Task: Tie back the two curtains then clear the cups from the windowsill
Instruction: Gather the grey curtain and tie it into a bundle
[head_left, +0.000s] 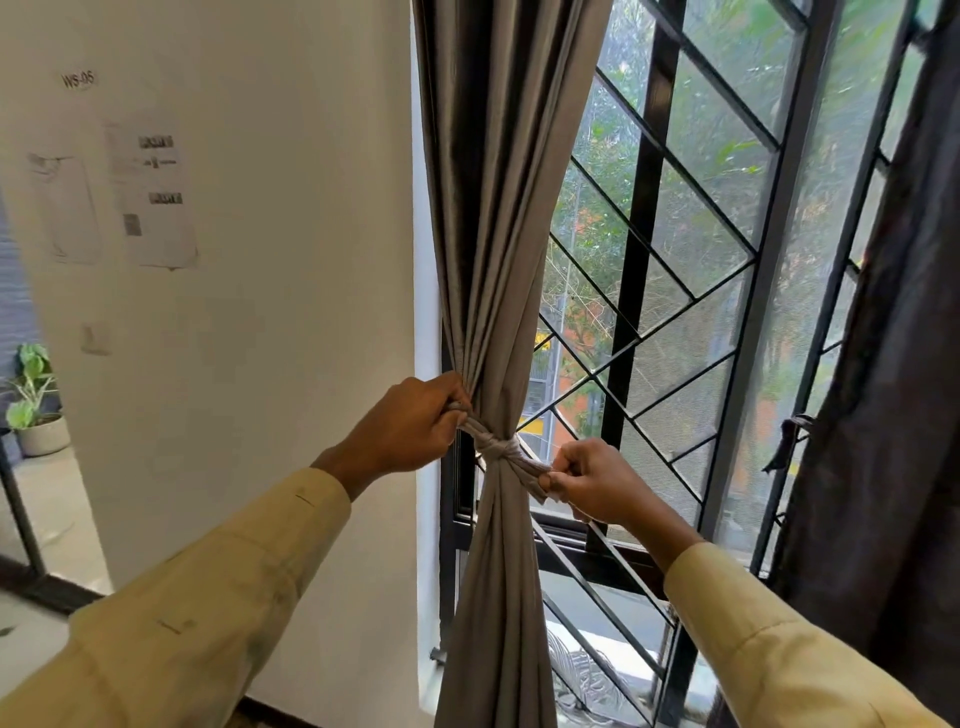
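Left of the black diamond-barred window, a soft grey pleated fabric curtain hangs bunched by a knotted pale cloth tie. Left hand grips one tail, right hand pinches the other. The cloth looks limp and light, probably best cinched by those ends. No cups show.

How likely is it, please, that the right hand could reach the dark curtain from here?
Probably yes: nothing stands between the right hand and the dark curtain, though it pinches the tie.
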